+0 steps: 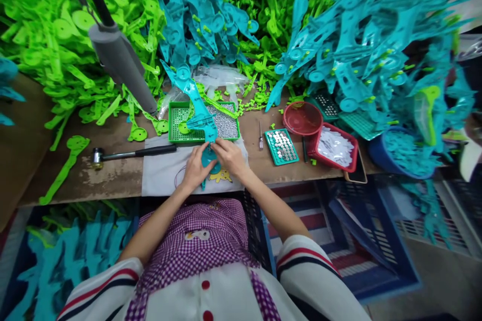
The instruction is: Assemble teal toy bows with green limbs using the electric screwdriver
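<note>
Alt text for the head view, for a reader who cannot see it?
Both hands, left hand and right hand, hold a teal plastic part on a grey cloth at a wooden bench. Beside them lie a hammer and a green tray; heaps of green and teal parts surround.

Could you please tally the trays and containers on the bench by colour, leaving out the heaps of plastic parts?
Green mesh tray, beyond the left hand and right hand on the teal part: 1
Teal tray of round discs: 1
Red round basket and red tray of white pieces: 2
Blue tub: 1
Total: 5
</note>
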Demonstrator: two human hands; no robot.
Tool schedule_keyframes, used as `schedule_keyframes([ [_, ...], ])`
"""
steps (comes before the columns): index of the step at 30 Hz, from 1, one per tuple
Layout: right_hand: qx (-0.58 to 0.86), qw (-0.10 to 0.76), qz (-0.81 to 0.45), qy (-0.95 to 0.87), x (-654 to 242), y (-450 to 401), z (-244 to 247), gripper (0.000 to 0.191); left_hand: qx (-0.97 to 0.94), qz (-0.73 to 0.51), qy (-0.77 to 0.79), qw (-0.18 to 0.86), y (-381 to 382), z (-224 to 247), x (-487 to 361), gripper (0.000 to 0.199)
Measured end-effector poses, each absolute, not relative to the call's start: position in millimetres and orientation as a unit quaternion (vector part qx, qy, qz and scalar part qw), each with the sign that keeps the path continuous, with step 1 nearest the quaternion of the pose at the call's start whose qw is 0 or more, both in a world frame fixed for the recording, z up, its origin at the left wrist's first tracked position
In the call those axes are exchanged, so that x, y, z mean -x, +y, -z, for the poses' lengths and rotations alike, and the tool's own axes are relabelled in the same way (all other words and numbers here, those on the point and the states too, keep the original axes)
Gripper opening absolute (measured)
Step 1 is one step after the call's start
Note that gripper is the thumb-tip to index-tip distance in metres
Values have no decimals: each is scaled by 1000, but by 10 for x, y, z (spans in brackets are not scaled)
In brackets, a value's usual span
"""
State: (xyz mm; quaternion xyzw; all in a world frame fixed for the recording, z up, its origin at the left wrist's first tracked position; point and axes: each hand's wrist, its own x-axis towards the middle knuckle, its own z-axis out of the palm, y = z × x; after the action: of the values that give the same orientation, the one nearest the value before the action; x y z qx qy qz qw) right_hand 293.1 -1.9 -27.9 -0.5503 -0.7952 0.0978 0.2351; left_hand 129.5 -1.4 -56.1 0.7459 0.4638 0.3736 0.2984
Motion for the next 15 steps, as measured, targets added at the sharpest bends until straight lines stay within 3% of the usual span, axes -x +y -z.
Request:
schedule_keyframes([
  [5,594,206,-94,-772,-2827,-326,274,47,-743,-371,474,294,-9,563,-1294,51],
  [11,675,448,-189,-555,-2779,-31,125,53,-751,-391,446,292,0,567,-1254,57],
  [15,643,500,-299,-497,-2589,307,91,64,-769,-417,392,285,-65,590,-1236,65],
])
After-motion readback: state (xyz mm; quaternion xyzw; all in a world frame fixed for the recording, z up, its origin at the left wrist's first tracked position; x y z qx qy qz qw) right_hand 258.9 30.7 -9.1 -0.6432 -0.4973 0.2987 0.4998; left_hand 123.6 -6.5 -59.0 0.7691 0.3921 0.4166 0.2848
